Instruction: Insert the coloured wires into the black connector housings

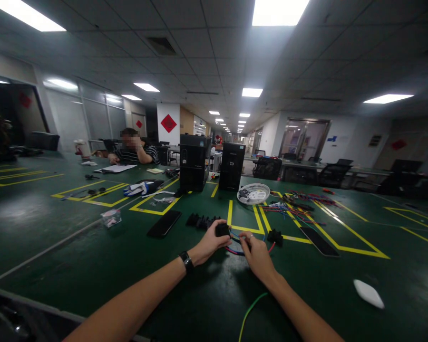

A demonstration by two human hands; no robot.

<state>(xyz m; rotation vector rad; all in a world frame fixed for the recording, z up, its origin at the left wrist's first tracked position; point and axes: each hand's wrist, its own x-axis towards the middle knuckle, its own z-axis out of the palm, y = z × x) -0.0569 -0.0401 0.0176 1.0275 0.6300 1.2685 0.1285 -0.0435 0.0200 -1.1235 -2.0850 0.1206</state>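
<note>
At the middle of the table, my left hand [214,240] is closed around a small black plastic block [222,230]. Thin coloured wires [234,251], blue, red and black, run from beside the block toward my right hand [254,248]. That hand's thumb and fingers are pinched together on a wire; the exact grip is partly hidden. Just behind my left hand lies a row of black plastic blocks [199,221]. Another black block [275,237] sits right of my right hand, close to a red wire end. A green-yellow wire [250,311] curves along the table in front.
Dark phones lie left [164,223] and right [319,241]. Two black computer towers [194,164] stand behind, beside a white basket [243,197]. Loose wires [299,204] spread at right. A clear box [111,218] and a white object [368,293] flank me. Another person [135,149] sits across the table.
</note>
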